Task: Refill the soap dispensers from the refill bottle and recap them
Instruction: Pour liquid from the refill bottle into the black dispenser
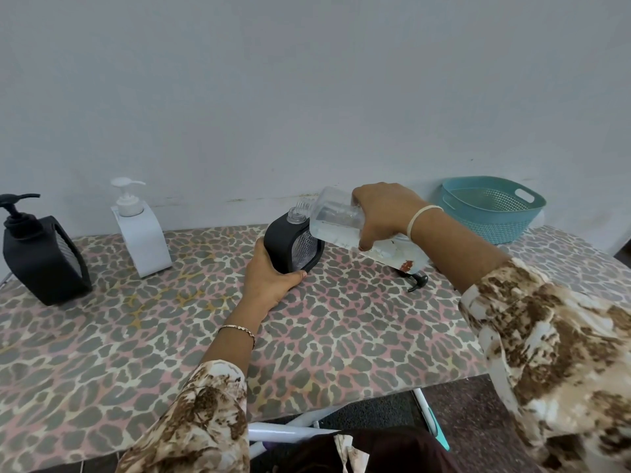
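An uncapped black soap dispenser [293,243] with a clear neck stands mid-table. My left hand [269,275] grips its lower left side. My right hand [382,213] holds a clear refill bottle [336,216] tipped leftward, its mouth touching or just above the dispenser's neck. Clear liquid lies in the bottle's lower half. A black pump cap [417,280] lies on the table behind my right forearm, partly hidden. A second black dispenser [42,256] and a white dispenser [141,233], both with pumps on, stand at the left.
A teal perforated basket [491,208] sits at the back right against the wall. The table carries a leopard-print cover [153,336]; its front edge runs across the lower right, with white frame legs [290,430] below.
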A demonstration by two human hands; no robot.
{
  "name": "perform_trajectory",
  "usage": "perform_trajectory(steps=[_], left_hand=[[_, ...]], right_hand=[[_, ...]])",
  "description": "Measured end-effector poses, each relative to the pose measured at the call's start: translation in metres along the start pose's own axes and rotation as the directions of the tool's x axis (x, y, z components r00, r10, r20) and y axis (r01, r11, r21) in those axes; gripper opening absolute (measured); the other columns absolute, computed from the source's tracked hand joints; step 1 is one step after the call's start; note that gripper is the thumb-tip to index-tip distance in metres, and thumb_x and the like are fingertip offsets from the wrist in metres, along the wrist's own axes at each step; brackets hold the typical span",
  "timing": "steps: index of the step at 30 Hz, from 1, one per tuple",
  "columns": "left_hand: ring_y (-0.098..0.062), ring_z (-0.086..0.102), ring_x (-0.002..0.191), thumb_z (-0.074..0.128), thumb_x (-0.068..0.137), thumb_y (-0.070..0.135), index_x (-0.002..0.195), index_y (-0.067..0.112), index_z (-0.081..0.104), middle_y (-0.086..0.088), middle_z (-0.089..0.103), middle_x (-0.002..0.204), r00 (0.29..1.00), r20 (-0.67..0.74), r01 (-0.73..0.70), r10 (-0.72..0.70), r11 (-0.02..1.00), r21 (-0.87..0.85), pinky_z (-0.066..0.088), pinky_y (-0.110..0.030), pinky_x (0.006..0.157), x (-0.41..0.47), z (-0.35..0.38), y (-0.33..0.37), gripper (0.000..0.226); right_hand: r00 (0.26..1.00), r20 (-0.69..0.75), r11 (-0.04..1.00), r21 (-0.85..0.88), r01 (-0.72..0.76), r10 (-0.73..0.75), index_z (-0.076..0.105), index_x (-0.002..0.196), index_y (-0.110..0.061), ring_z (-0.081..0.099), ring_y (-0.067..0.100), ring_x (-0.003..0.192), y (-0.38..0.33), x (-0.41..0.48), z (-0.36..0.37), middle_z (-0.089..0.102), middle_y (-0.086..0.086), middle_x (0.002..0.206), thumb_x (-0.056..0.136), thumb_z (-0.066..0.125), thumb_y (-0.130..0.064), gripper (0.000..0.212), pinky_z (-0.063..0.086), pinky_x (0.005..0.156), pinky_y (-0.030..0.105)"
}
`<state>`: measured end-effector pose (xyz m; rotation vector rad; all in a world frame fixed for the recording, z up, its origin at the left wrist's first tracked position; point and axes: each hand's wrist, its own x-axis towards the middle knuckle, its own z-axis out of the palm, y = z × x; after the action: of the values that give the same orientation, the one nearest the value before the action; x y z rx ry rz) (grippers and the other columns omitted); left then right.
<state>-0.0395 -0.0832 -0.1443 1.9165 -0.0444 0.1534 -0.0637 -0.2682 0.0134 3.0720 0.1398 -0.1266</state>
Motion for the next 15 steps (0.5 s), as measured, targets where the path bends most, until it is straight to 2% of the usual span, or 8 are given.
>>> perform_trajectory(steps=[6,10,15], left_hand=[[-0.019,0.051,0.123,0.087,0.064,0.009,0.137,0.019,0.039,-0.001,0.055,0.132,1.0,0.002,-0.003,0.003,1.0,0.005,0.043,-0.032,0.103,-0.0008,-0.0006,0.0021,0.088],[-0.019,0.051,0.122,0.087,0.065,0.008,0.137,0.018,0.038,-0.001,0.055,0.132,1.0,0.004,-0.003,0.003,1.0,0.0,0.041,-0.024,0.097,-0.0019,-0.001,0.0033,0.088],[-0.017,0.051,0.121,0.087,0.065,0.007,0.137,0.018,0.039,0.0,0.055,0.131,1.0,0.002,0.001,-0.001,1.0,0.0,0.039,-0.022,0.095,-0.0025,-0.0009,0.0041,0.087]], right_hand=[[1.0,0.001,1.0,-0.006,-0.003,0.003,0.049,0.126,-0.015,0.058,0.027,0.105,-0.0012,0.0003,-0.0002,0.059,0.004,0.119,0.064,0.085,-0.033,0.074,0.052,0.088,0.04],[1.0,0.001,1.0,-0.005,-0.004,0.004,0.049,0.125,-0.015,0.058,0.027,0.104,-0.001,-0.0002,-0.0004,0.06,0.004,0.118,0.065,0.085,-0.033,0.073,0.051,0.086,0.039],[1.0,0.009,1.0,-0.003,-0.007,0.007,0.049,0.125,-0.015,0.058,0.027,0.104,-0.0011,-0.0008,-0.0015,0.059,0.004,0.117,0.065,0.085,-0.033,0.072,0.051,0.085,0.038]])
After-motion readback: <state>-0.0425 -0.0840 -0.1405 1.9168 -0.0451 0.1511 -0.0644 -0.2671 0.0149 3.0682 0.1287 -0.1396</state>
